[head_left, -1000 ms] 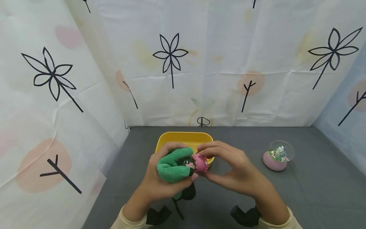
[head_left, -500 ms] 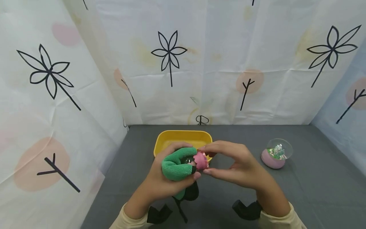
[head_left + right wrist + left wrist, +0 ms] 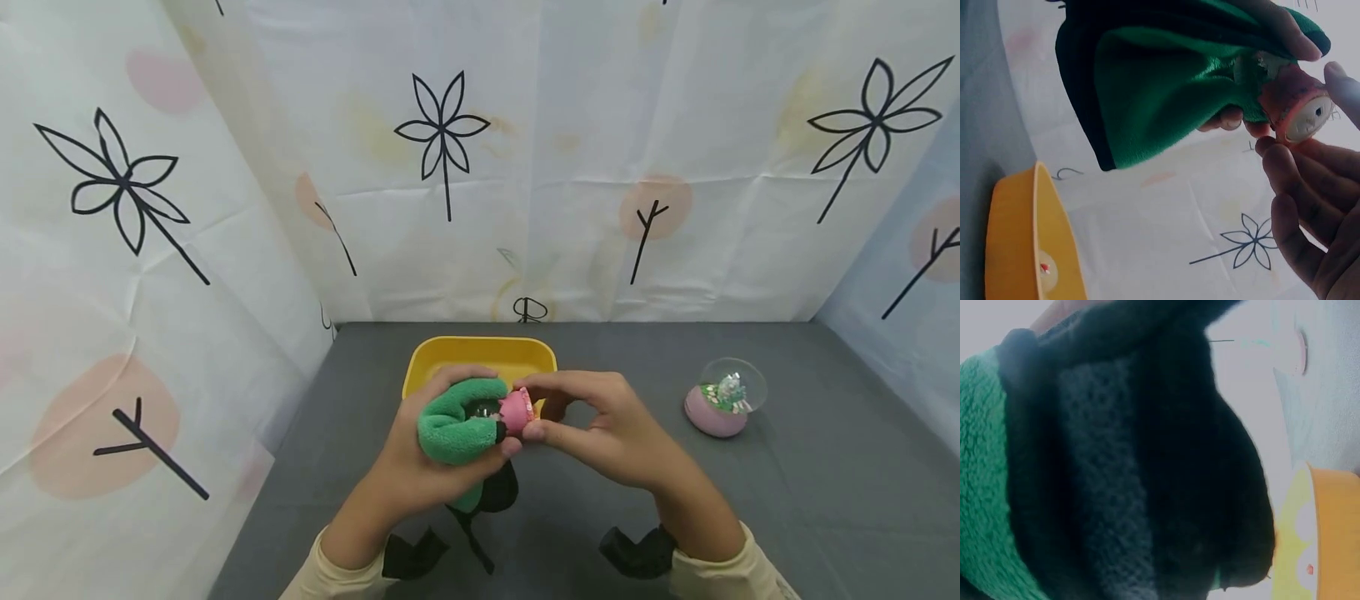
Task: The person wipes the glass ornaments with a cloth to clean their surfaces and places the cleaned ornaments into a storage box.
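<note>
My left hand [image 3: 420,458] grips a green plush cloth [image 3: 457,433] with dark trim, folded in a C around the clear dome of a small snow globe [image 3: 516,411]. The globe's pink scalloped base sticks out of the fold to the right. Fingertips and thumb of my right hand [image 3: 600,425] pinch that base at its rim. In the right wrist view the base's pale round underside [image 3: 1310,119] faces outward, and the cloth's loose part [image 3: 1141,94] hangs away from the globe. Dark cloth [image 3: 1179,462] covers much of the left wrist view.
Just behind the hands a yellow tray [image 3: 487,346] sits on the grey tabletop [image 3: 787,500]. A second snow globe [image 3: 716,414] with a pink base stands at the right. Printed white sheets [image 3: 585,125] rise along the back and sides.
The pink base has turned between my right fingers, and its rim now faces right. Both hands stay at nearly the same place, and the left keeps the cloth around the dome.
</note>
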The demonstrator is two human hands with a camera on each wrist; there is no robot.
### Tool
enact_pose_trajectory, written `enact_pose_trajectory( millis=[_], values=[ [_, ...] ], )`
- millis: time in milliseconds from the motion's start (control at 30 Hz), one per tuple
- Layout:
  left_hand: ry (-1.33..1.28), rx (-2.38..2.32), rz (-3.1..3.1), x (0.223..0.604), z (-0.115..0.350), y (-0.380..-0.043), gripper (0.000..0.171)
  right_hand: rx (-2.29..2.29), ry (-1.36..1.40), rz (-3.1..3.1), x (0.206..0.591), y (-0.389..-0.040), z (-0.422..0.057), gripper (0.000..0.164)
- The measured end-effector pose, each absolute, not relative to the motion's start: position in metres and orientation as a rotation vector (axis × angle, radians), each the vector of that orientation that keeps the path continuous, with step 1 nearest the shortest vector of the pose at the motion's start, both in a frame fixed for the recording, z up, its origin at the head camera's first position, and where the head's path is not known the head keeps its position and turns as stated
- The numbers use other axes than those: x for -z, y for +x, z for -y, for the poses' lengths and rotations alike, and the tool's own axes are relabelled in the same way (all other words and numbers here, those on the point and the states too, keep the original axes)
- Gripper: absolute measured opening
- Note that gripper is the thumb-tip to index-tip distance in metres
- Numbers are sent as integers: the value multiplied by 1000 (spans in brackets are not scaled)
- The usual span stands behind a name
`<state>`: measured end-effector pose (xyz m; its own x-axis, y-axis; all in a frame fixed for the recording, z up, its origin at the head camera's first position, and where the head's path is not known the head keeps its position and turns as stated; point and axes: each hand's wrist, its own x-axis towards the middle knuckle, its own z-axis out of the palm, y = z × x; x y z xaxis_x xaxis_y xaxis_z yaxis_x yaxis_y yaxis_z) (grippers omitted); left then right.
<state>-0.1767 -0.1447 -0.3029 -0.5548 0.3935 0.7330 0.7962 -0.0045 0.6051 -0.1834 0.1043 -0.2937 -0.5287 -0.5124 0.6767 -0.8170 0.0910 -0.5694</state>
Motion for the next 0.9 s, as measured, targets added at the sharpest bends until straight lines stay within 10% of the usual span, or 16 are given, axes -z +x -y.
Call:
enact_pose_trajectory(
  millis=[900],
  values=[
    [-1261,1471,1877,298,148,-181,65,-1293,1491,1789,286,-187,-103,45]
  ],
)
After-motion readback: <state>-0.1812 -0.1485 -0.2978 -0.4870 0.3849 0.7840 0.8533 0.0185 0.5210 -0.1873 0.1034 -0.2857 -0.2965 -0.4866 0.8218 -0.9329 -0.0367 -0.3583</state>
